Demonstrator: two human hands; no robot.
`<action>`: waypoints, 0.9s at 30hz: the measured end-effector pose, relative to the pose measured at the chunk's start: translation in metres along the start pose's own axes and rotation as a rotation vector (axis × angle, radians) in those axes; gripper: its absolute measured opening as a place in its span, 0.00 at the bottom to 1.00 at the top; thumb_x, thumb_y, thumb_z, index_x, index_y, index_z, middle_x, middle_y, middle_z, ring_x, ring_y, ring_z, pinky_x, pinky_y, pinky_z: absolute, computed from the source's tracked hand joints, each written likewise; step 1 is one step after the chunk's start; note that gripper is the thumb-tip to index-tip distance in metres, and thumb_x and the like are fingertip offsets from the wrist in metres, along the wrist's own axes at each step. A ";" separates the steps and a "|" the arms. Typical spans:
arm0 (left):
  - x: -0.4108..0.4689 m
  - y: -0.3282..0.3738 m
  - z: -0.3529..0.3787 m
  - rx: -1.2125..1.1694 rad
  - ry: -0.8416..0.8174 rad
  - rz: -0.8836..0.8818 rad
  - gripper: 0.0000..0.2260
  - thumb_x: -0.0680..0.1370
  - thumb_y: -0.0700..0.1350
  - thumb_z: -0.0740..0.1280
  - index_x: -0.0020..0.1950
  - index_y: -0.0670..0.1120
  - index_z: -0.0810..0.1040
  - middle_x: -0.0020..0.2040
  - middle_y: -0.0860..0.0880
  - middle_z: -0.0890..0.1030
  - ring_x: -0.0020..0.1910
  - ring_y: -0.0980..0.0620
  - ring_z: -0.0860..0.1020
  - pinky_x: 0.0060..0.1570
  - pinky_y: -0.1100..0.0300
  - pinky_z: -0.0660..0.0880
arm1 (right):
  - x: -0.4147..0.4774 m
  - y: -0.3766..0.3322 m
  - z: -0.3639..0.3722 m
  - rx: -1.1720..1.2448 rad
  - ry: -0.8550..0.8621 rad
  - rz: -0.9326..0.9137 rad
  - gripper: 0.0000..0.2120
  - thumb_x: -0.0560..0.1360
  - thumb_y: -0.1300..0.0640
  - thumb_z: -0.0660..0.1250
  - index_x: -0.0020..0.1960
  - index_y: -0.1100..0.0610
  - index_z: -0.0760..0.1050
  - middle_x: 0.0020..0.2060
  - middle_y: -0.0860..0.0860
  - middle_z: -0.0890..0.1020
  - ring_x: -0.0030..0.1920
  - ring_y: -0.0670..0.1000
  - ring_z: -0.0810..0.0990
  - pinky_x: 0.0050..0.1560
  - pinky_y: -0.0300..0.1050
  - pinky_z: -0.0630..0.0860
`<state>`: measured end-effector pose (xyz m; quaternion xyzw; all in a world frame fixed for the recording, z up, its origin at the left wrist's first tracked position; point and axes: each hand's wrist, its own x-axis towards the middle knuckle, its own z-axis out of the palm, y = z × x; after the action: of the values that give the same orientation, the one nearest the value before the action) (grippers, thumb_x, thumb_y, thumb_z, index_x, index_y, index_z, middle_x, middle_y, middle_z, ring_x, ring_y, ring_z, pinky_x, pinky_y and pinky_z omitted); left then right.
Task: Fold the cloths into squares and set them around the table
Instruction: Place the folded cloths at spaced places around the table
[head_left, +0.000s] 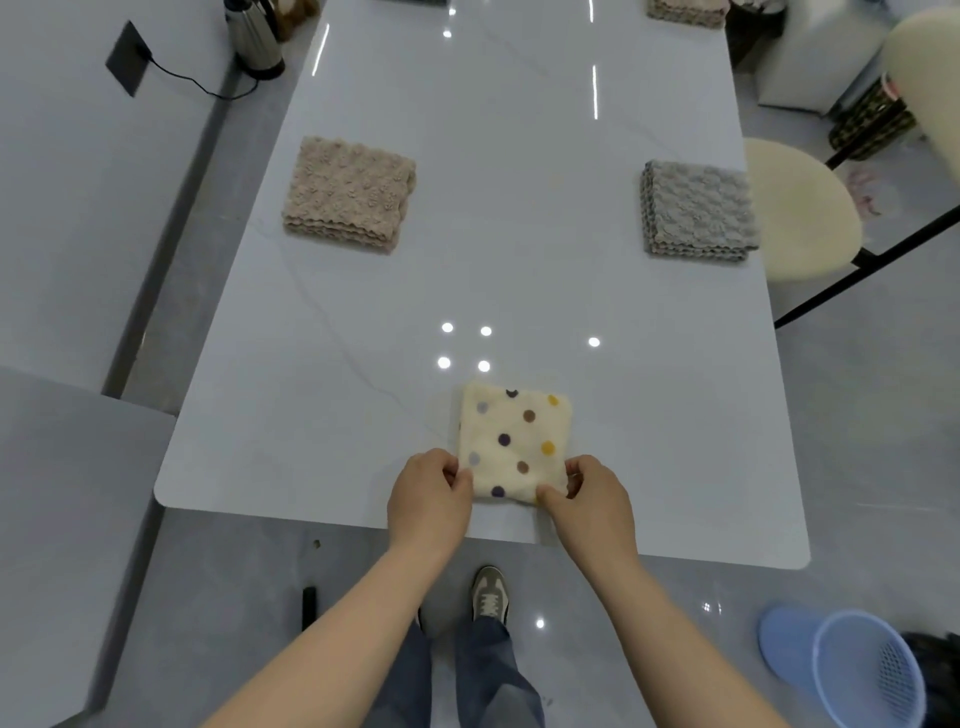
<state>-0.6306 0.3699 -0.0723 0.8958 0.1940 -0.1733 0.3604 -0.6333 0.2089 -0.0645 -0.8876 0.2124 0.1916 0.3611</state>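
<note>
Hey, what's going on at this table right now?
A person stands at the near end of the table, left hand and right hand each pinching a near corner of a folded polka-dot cloth lying flat there. A folded beige cloth sits by the left edge, a grey cloth by the right, and another cloth at the far right corner.

Folded cloths: I count four, namely the dotted cream cloth (514, 441), the beige cloth (348, 195), the grey cloth (698, 210) and a far beige cloth (685, 10) cut by the top edge.
Tables: one table (519, 260).
Hands: two on my feed, left hand (428, 491) and right hand (597, 499).
Cream seats: two, the near seat (800, 208) and the far seat (924, 67).
Kettles: one kettle (254, 39).
Blue baskets: one blue basket (867, 670).
Shoes: I make out one shoe (488, 592).
</note>
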 end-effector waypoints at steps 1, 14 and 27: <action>-0.001 0.000 0.001 0.000 0.007 -0.009 0.06 0.78 0.47 0.61 0.45 0.46 0.75 0.45 0.48 0.77 0.39 0.55 0.73 0.31 0.68 0.63 | 0.000 0.000 0.000 0.001 -0.006 0.001 0.07 0.70 0.58 0.68 0.47 0.55 0.72 0.42 0.51 0.77 0.39 0.47 0.74 0.32 0.38 0.65; -0.016 0.011 -0.016 -0.055 0.052 -0.092 0.13 0.78 0.48 0.63 0.60 0.44 0.73 0.58 0.47 0.71 0.47 0.51 0.74 0.46 0.61 0.69 | -0.009 -0.008 -0.031 0.086 0.076 -0.024 0.17 0.72 0.55 0.70 0.60 0.54 0.71 0.51 0.49 0.75 0.49 0.48 0.75 0.44 0.38 0.70; -0.057 0.005 -0.059 -0.208 0.098 -0.035 0.10 0.77 0.44 0.64 0.58 0.47 0.74 0.56 0.51 0.74 0.44 0.59 0.74 0.37 0.71 0.66 | -0.048 -0.051 -0.029 0.101 -0.153 -0.186 0.10 0.73 0.54 0.69 0.54 0.52 0.75 0.44 0.47 0.79 0.43 0.44 0.78 0.39 0.33 0.72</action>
<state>-0.6674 0.3964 -0.0035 0.8574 0.2440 -0.1147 0.4384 -0.6414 0.2322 0.0073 -0.8669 0.1102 0.2133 0.4369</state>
